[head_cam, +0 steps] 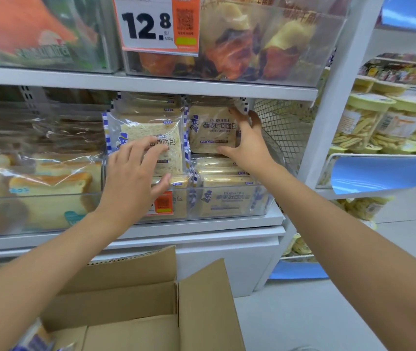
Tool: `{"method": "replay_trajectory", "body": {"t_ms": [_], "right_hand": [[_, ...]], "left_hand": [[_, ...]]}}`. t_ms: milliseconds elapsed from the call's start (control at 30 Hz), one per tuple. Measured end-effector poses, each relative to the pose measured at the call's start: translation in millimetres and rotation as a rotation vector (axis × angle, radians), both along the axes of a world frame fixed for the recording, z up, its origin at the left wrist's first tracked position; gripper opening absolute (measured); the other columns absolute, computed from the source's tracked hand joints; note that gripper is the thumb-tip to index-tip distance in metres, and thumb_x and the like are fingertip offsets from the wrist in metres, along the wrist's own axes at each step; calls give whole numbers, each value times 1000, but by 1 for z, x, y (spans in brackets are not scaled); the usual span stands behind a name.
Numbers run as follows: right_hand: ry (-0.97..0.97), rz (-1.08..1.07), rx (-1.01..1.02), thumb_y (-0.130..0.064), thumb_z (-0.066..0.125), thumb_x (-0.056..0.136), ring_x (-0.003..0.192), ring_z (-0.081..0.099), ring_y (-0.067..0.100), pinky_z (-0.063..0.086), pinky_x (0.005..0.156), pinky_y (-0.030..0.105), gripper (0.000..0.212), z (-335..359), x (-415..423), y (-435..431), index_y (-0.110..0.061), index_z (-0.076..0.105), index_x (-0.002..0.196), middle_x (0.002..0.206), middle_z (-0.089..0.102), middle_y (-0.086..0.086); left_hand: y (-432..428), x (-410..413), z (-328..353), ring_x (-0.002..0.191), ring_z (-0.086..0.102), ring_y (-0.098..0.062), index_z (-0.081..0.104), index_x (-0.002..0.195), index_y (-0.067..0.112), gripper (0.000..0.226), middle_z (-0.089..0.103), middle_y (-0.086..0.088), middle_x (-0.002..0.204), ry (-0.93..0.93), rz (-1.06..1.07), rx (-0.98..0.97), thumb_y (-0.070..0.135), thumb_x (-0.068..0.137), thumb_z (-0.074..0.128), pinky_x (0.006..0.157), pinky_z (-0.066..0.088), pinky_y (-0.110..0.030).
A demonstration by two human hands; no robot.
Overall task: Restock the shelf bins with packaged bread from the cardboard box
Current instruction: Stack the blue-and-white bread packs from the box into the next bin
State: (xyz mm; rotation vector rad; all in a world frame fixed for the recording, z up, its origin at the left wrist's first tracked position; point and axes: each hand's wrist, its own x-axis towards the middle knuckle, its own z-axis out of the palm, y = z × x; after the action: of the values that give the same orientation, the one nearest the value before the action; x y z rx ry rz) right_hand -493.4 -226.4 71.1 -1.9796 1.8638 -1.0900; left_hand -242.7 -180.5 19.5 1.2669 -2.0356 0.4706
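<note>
From the head view, two packs of sliced bread stand on edge at the top of the clear shelf bin, above packs that lie flat in stacks. The left grip lies on the printed face of the left pack, fingers nearly straight and spread, thumb at its lower edge, pressing rather than clasping. The right grip spans the right side of the right pack, thumb under the lower corner and fingers curled over the upper one, holding it. Both packs face outward with the lettering upright; they are close to square, so no long axis stands out, and the left one tilts a little. They look light and soft, in slick film that could slide or crumple, so holding by opposite edges with little squeeze seems wisest. The cardboard box stands open below, one more pack showing at its near left corner.
</note>
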Motion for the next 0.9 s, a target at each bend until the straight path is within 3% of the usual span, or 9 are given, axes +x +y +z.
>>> {"method": "replay_trajectory", "body": {"t_ms": [100,167,267,367,433,567,667,800,900], "right_hand": [[-1,0,31,-32,77,81,149,14,28,20,118,38,86,2,6,20,-35,26,151,162,-2,13],[68,-9,-1,-32,74,84,150,6,28,16,120,43,78,1,16,37,-36,31,149,162,1,14],[165,37,-145,-27,71,85,138,31,22,27,115,40,57,-3,40,67,-30,50,137,150,32,7],[135,178,-148,-20,69,86,97,50,6,43,91,24,33,-16,80,97,-20,62,118,114,50,-6],[166,281,-50,-19,68,86,88,50,7,43,82,23,27,-36,112,114,-17,63,112,104,53,-7],[171,445,240,-15,66,87,84,53,9,46,79,26,26,-104,175,143,-15,67,112,99,63,-3],[166,538,473,-19,69,86,80,55,8,46,77,23,27,-166,220,159,-19,68,113,95,63,-6],[153,574,847,-27,74,83,97,56,10,43,88,22,44,-254,287,170,-16,62,125,114,62,0],[10,515,1052,-36,73,84,109,56,18,45,92,28,58,-297,344,172,-9,53,131,123,58,5]], "left_hand": [[8,1,7,124,45,-24,55,129,14,46,49,-7,135,143,-66,50,26,86,67,104,35,-39],[20,5,12,117,48,-22,57,125,11,42,51,-8,128,302,-55,40,19,86,67,98,39,-32],[41,18,13,93,55,-19,59,116,15,29,52,-4,113,530,-5,139,17,88,65,77,50,-34],[61,48,-4,76,56,-18,59,102,18,16,58,-2,100,652,89,328,19,87,66,73,50,-38],[80,76,-19,76,56,-18,58,98,19,15,62,-2,100,674,140,463,21,87,68,73,47,-34],[132,149,-60,68,52,-11,63,89,13,9,62,0,83,721,226,608,12,84,70,71,41,-29],[172,213,-100,64,50,-6,61,78,27,24,58,4,75,747,307,671,5,82,70,69,44,-28],[215,288,-153,74,46,-8,64,88,20,25,56,1,87,765,476,766,-2,80,71,76,39,-28],[227,318,-175,82,49,-15,60,85,28,28,58,2,93,721,490,829,5,80,75,80,36,-25]]}}
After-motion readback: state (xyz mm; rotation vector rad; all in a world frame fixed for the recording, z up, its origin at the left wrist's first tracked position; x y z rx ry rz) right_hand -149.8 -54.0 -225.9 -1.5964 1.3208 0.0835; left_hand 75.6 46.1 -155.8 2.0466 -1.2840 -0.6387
